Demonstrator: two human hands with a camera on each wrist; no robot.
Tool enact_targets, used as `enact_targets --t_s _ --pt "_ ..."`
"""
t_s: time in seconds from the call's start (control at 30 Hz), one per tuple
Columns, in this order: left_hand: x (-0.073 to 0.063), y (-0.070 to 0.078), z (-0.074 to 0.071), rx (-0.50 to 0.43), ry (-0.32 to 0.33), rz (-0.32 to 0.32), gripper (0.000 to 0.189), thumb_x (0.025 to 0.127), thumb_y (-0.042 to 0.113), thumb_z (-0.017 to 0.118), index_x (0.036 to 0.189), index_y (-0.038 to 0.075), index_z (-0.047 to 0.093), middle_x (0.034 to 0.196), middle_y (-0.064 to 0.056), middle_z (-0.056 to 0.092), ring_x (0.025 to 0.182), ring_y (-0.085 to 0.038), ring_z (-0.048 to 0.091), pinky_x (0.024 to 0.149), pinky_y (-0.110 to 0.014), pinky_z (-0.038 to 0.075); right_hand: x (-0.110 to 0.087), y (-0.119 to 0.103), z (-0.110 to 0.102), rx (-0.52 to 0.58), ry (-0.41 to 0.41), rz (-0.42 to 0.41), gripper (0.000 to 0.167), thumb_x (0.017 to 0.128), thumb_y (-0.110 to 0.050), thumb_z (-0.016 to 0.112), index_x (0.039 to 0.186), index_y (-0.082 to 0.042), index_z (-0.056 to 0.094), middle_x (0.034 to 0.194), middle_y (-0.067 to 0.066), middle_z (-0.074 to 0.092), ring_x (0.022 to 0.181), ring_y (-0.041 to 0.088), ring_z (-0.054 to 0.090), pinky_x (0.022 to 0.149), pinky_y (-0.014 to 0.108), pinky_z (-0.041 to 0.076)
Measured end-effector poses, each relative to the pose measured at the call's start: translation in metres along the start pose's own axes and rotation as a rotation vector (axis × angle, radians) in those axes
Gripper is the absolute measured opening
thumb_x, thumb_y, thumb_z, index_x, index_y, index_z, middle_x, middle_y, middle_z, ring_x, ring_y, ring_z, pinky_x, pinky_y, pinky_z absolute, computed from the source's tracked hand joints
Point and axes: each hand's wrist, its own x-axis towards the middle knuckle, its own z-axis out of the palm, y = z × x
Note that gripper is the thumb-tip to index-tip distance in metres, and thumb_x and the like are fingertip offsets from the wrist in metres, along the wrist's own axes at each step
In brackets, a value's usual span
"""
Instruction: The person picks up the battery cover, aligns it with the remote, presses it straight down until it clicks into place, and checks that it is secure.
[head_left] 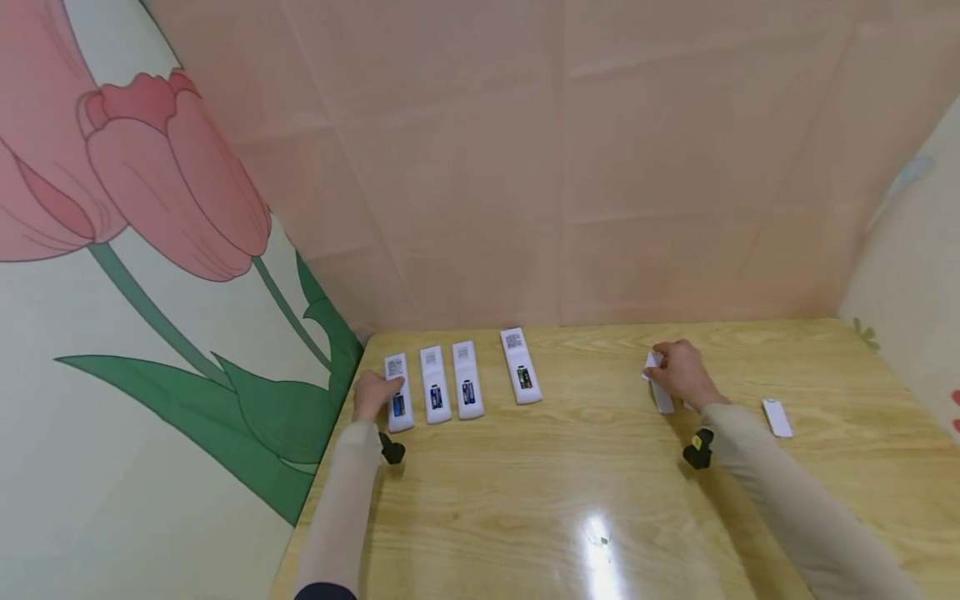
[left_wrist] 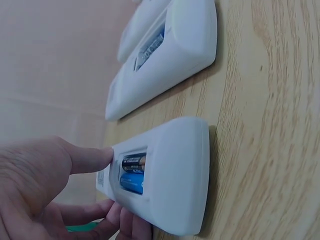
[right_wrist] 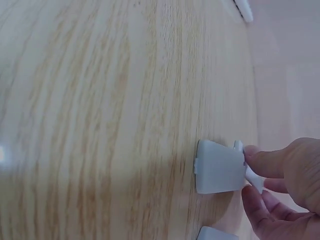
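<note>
At the left end of a row of white remote controls, my left hand [head_left: 372, 396] grips the leftmost remote control [left_wrist: 177, 175] across its width, thumb on one edge and fingers along the other. It lies back side up, its uncovered battery compartment showing one black and one blue battery [left_wrist: 132, 183]. Far to the right, my right hand [head_left: 682, 373] pinches a small white battery cover [right_wrist: 254, 179] between thumb and fingertips. Just beside those fingertips, another battery cover [right_wrist: 220, 167] lies on the table. The palm hides part of the covers in the head view.
Several more remote controls, including one [head_left: 521, 367] set apart, lie back up with batteries showing. A loose battery cover [head_left: 777, 418] lies right of my right hand. The wooden table [head_left: 525, 483] meets a cloth-covered wall [head_left: 480, 167] behind and a tulip-painted wall [head_left: 180, 333] at left.
</note>
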Motion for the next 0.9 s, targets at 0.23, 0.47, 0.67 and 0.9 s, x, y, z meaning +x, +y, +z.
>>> enact_targets --t_s 0.23,0.47,0.67,0.9 --pt "0.003 0.001 -0.001 0.018 -0.011 -0.024 0.032 0.097 0.032 0.076 0.096 0.003 0.062 0.092 -0.008 0.061 0.083 -0.023 0.055 0.069 -0.033 0.044 -0.001 -0.004 0.0 0.029 0.022 -0.005 0.048 0.085 -0.005 0.083 0.121 0.022 0.064 0.095 0.036 0.063 0.093 0.05 0.062 0.062 0.035 0.054" --pt "0.002 -0.001 -0.002 0.028 -0.015 -0.02 0.039 0.097 0.033 0.075 0.111 -0.002 0.063 0.103 -0.014 0.065 0.09 -0.025 0.059 0.075 -0.034 0.048 -0.003 -0.006 -0.001 0.043 0.003 0.019 0.051 0.087 -0.005 0.083 0.127 0.02 0.061 0.097 0.035 0.065 0.088 0.044 0.065 0.061 0.036 0.056" --pt "0.002 -0.005 -0.006 -0.035 -0.024 0.015 0.03 0.095 0.029 0.077 0.09 0.003 0.063 0.084 -0.006 0.065 0.076 -0.021 0.061 0.062 -0.03 0.047 -0.005 -0.007 -0.003 0.044 -0.017 0.041 0.05 0.091 -0.005 0.079 0.131 0.016 0.059 0.098 0.032 0.068 0.085 0.04 0.066 0.062 0.041 0.057" --pt "0.004 -0.009 -0.007 -0.103 -0.037 0.005 0.03 0.091 0.021 0.068 0.071 0.01 0.048 0.074 -0.004 0.059 0.069 -0.022 0.056 0.056 -0.031 0.042 -0.007 -0.012 -0.005 0.071 -0.011 0.063 0.043 0.097 -0.003 0.07 0.135 0.014 0.059 0.114 0.038 0.067 0.1 0.051 0.069 0.071 0.051 0.062"
